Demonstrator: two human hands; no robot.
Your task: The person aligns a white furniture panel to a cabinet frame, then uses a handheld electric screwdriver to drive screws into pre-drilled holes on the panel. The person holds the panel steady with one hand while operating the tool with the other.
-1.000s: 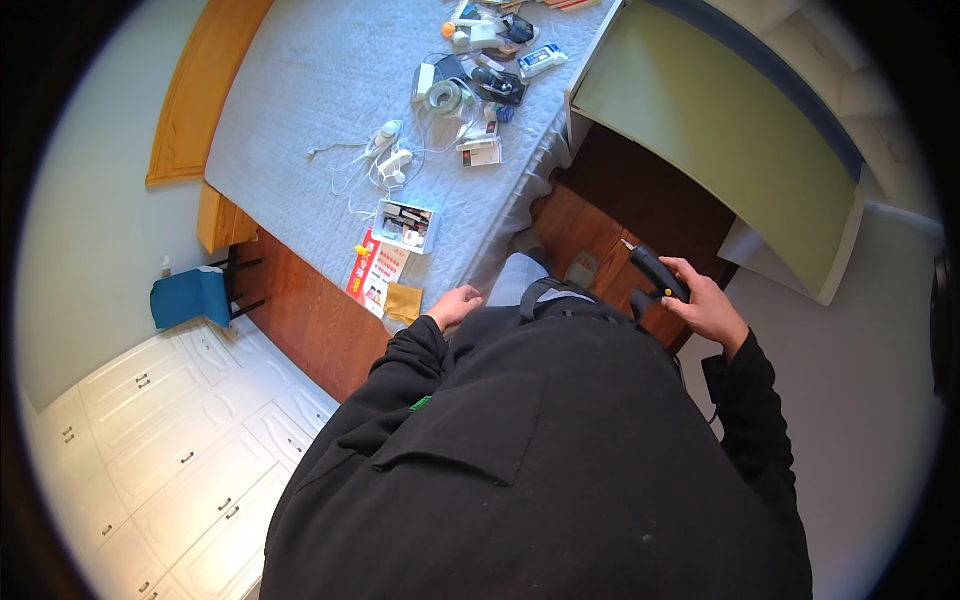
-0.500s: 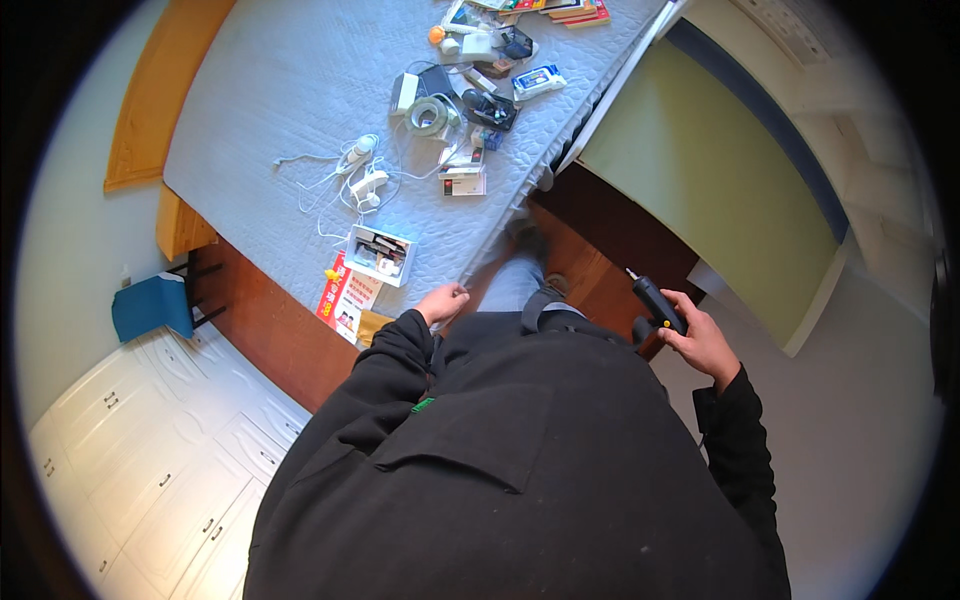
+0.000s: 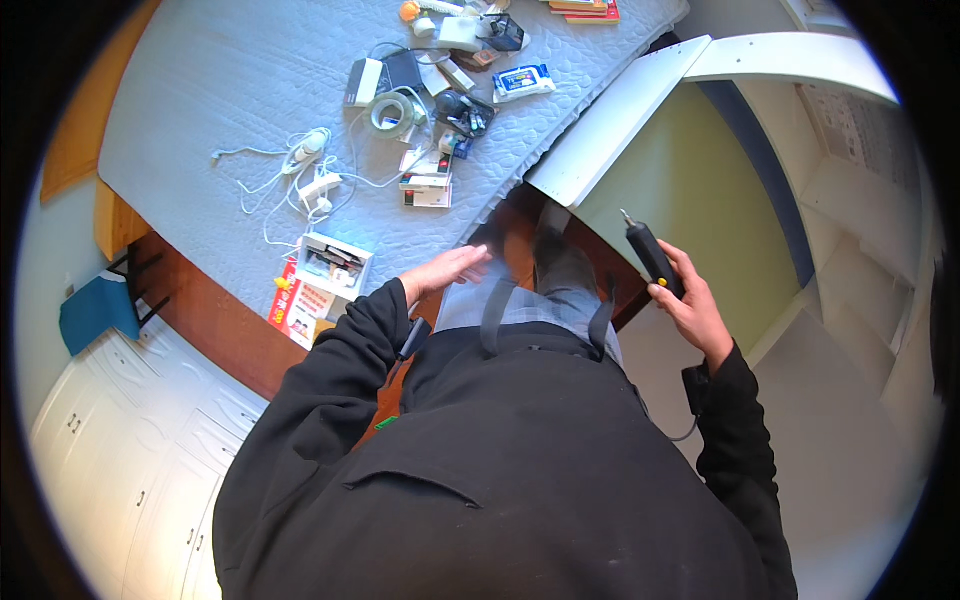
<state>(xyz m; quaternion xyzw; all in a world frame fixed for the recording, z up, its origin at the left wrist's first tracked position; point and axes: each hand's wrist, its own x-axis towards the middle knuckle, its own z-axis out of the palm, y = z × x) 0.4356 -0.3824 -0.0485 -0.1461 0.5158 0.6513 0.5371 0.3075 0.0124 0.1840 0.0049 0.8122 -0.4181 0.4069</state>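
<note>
In my right hand is a black cordless electric screwdriver, its metal bit pointing away from me and up-left. The fingers wrap round its body, with a small yellow spot near the rear end. My left hand holds nothing; its fingers stretch out to the right above my lap, close to the near corner of the bed. Nearest to it is a white box of small items on the mattress. A white panel with a curved end piece stands right of the bed, ahead of the screwdriver.
On the mattress lie a roll of tape, white cables, small boxes, a wipes pack and books. A blue chair and white cabinets are at the left. A green board lies at the right.
I have stepped forward, so the bed items shift left and down in view. My left hand has opened out and reached further forward. The screwdriver stays in my right hand.
</note>
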